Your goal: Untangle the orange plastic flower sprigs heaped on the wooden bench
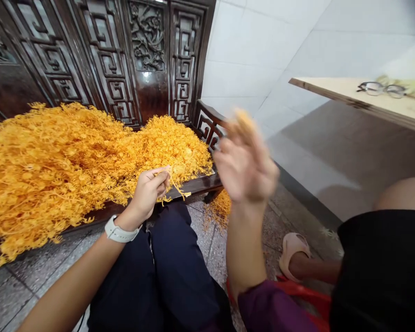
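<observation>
1. The landmark is the heap (55, 170) of orange plastic sprigs piled on a dark carved bench (197, 184); it covers most of the seat.
2. The left hand (150, 191), a pale watch (119, 232) on its wrist, sits at the near right edge of the heap. Its grip is pinched together on a small sprig (171, 177) whose thin stems trail just off the bench edge.
3. The right hand (245, 168) is raised to the right of the heap, past the bench arm, and is badly blurred. Something orange (244, 121) shows at its fingertips, but I cannot tell whether that grip is clamped on it or spread apart.
4. Some sprigs (219, 210) lie on the floor under the right end of the heap.
5. Far right of the heap, a board (349, 92) carries a pair of glasses (382, 88). Another person's leg and pale shoe (292, 251) show low on the right.
6. Judged from this, the step in hand looks like working sprigs one at a time: the left holds one piece steady while the right is busy with another bit.
7. The next move would call for bringing the right hand to the held sprig, with a fine fingertip pinch, since the stems are thin and tangle easily.
</observation>
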Tool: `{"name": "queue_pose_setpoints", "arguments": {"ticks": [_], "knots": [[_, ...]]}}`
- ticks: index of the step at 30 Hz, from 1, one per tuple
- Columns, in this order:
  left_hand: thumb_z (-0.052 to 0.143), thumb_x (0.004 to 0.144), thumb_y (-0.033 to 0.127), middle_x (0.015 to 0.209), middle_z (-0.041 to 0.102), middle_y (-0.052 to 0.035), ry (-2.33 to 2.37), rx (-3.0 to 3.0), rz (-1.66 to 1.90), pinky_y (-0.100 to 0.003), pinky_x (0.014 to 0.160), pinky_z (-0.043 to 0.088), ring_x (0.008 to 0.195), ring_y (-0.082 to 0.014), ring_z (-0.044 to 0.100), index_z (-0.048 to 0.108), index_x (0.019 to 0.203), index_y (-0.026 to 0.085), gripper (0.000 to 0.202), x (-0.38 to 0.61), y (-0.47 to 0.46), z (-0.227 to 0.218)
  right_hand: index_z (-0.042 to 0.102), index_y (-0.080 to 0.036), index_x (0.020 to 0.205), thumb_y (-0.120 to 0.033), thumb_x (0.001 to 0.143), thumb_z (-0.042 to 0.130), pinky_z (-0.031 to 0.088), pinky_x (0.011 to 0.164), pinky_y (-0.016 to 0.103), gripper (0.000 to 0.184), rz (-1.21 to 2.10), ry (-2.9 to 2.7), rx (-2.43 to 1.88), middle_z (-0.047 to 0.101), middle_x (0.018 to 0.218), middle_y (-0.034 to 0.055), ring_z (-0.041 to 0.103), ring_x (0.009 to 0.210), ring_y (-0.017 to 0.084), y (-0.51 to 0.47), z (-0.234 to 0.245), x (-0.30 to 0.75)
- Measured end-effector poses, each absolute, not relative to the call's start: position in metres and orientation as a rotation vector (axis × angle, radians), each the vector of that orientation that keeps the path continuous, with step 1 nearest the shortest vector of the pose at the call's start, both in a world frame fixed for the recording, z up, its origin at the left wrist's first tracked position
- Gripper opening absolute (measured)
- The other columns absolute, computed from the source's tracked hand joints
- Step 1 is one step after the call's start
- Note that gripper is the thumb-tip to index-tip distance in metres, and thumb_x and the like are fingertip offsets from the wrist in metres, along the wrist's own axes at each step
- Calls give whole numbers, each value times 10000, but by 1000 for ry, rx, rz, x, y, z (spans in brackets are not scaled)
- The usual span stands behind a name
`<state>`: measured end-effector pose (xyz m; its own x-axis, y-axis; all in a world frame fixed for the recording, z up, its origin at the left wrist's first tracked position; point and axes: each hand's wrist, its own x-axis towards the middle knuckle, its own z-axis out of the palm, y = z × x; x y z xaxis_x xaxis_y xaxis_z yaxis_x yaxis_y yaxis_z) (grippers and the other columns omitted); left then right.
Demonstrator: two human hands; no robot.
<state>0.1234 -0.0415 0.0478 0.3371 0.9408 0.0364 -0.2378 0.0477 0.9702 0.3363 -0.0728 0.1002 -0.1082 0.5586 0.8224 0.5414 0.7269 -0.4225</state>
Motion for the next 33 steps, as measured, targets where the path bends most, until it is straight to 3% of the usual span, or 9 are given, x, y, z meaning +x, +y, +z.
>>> {"name": "queue_pose_setpoints", "arguments": {"ticks": [2, 4, 7, 13, 16, 20, 24, 27, 33], "knots": [[693, 855, 402, 451, 298, 76, 781, 1169, 1057, -238, 446, 178, 414, -69, 212, 511, 600, 197, 374, 124, -43, 48, 744, -180, 1181, -403, 1072, 422, 571, 615, 253, 407, 113, -1443, -913, 746, 1115, 94, 659, 757, 113, -53, 97, 325], [687, 862, 398, 450, 296, 74, 763, 1175, 1044, -237, 449, 184, 414, -72, 226, 500, 593, 198, 384, 125, -44, 50, 729, -226, 1192, -375, 1019, 556, 561, 670, 252, 286, 325, -1145, -940, 728, 1164, 85, 674, 846, 129, -46, 87, 318], [686, 864, 385, 453, 291, 72, 720, 1189, 1032, -242, 451, 188, 415, -74, 223, 493, 586, 200, 386, 125, -45, 51, 737, -234, 1064, -411, 926, 694, 518, 675, 262, 228, 637, -1002, -992, 719, 1039, 66, 653, 856, 150, -49, 67, 317], [665, 903, 403, 482, 274, 72, 711, 1294, 945, -261, 460, 146, 434, -80, 185, 513, 599, 196, 398, 120, -46, 47, 708, -210, 837, -557, 898, 712, 466, 619, 287, 353, 1060, -1112, -968, 655, 796, 27, 551, 677, 137, -59, 52, 329], [633, 942, 440, 517, 351, 43, 721, 1519, 878, -276, 469, 170, 458, -95, 246, 531, 599, 190, 437, 120, -47, 49, 691, -210, 763, -456, 811, 828, 459, 630, 280, 285, 997, -1049, -942, 622, 729, -4, 523, 655, 123, -63, 55, 327], [570, 996, 442, 563, 437, 16, 674, 1783, 818, -287, 539, 272, 534, -125, 376, 494, 602, 193, 473, 127, -56, 56, 667, -218, 763, -377, 807, 805, 478, 651, 288, 215, 873, -895, -895, 634, 754, 0, 561, 673, 127, -59, 49, 324], [536, 1027, 439, 551, 368, 34, 571, 1936, 747, -301, 549, 244, 521, -118, 343, 406, 596, 201, 510, 127, -73, 52, 590, -234, 785, -482, 875, 705, 445, 597, 284, 288, 641, -821, -927, 576, 734, -7, 516, 627, 126, -49, 38, 360], [521, 1045, 416, 549, 313, 44, 529, 2027, 665, -307, 552, 226, 504, -106, 301, 342, 596, 198, 531, 117, -83, 45, 533, -232, 756, -592, 838, 731, 363, 532, 258, 419, 419, -728, -902, 478, 663, -40, 419, 555, 108, -61, 39, 399], [519, 1037, 450, 585, 425, 25, 725, 1902, 824, -288, 578, 294, 556, -126, 396, 474, 626, 196, 485, 109, -65, 49, 666, -262, 904, -552, 889, 749, 456, 610, 324, 301, 460, -1058, -946, 602, 763, 15, 595, 692, 166, -107, 64, 384]]}}
